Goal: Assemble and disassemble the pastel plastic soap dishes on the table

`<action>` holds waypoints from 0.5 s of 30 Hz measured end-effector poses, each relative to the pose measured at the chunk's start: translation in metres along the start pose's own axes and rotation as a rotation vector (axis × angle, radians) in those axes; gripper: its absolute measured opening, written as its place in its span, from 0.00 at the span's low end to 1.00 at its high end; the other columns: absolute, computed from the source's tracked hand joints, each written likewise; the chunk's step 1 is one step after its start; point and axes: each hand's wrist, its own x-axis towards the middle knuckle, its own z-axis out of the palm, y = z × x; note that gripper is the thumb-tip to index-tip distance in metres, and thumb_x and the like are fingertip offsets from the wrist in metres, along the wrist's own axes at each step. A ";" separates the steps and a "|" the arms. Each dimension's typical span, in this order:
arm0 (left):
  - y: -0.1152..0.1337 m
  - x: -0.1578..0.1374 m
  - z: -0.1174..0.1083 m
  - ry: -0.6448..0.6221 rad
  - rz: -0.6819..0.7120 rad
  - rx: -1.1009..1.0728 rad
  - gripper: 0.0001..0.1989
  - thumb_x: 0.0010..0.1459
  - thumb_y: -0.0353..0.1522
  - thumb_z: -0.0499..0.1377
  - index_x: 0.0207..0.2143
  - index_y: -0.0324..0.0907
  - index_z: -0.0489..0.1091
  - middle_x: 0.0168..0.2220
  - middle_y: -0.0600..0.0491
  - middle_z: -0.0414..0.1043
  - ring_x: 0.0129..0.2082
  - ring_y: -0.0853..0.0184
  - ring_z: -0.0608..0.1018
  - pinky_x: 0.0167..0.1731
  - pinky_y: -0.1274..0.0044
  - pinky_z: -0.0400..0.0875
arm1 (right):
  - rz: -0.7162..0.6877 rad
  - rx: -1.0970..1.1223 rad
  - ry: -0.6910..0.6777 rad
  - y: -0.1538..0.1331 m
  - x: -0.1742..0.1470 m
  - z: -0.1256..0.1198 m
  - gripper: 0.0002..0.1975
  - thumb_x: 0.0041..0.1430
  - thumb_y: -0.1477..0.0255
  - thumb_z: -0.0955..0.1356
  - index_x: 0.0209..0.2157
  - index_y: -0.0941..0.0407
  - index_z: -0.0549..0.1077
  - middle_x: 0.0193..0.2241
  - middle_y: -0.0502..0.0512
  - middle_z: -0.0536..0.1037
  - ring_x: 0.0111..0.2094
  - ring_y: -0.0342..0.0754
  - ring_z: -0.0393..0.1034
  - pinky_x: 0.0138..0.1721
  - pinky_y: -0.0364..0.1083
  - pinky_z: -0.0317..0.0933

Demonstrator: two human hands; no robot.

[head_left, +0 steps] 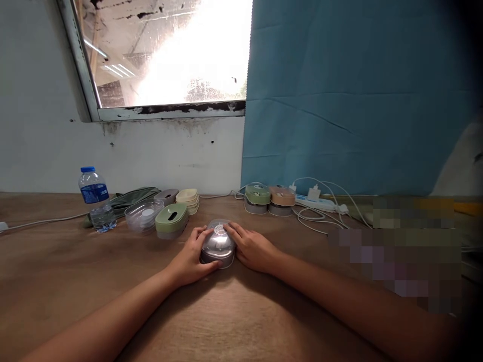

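As the head view shows, both your hands are around one small oval box [218,257] with a clear domed lid [220,245], which stands upright on the brown table [241,317]. Your left hand [194,259] is grasping this box: its thumb lies across the lower front, and its fingers are bent against the upper left side. Your right hand [254,249] has its fingers laid on the right part of the lid, with the palm side close to the box; its thumb is hidden, so I cannot tell whether this hand also grips.

Just beyond your left hand, toward its left, stands a green-lidded box [171,218] with a dark oval slot. Behind that one, there are stacked cream containers [187,199] and a mauve-grey piece [166,196]. Farther left of the same hand you have clear plastic pieces [144,216], a dark green bag [130,201] and, near them, a water bottle [96,198] with blue cap.

Beyond your right hand, near the wall, two boxes stand side by side, one light green on top [257,195] and one orange-brown [282,196]. To their right lies a white power strip [320,203] with cables.
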 end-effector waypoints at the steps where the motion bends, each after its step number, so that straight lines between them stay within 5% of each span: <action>1: 0.002 0.001 0.004 0.022 -0.015 0.000 0.35 0.44 0.41 0.62 0.54 0.45 0.55 0.52 0.46 0.52 0.55 0.56 0.59 0.55 0.65 0.55 | 0.005 0.026 -0.001 0.002 0.000 0.001 0.30 0.52 0.74 0.60 0.58 0.66 0.52 0.56 0.70 0.57 0.51 0.56 0.61 0.46 0.50 0.59; 11: 0.015 0.025 0.028 0.098 -0.078 -0.072 0.34 0.41 0.39 0.64 0.50 0.42 0.57 0.47 0.47 0.53 0.49 0.57 0.65 0.51 0.66 0.61 | 0.040 0.071 -0.099 0.016 0.005 -0.011 0.40 0.41 0.79 0.64 0.59 0.58 0.51 0.58 0.67 0.53 0.49 0.59 0.63 0.46 0.53 0.60; 15: 0.013 0.025 0.026 0.137 -0.073 -0.128 0.37 0.39 0.38 0.65 0.50 0.40 0.52 0.48 0.46 0.53 0.51 0.57 0.63 0.52 0.66 0.59 | -0.027 0.125 -0.139 0.007 0.007 -0.021 0.45 0.39 0.76 0.67 0.61 0.52 0.46 0.60 0.63 0.49 0.56 0.66 0.50 0.51 0.61 0.51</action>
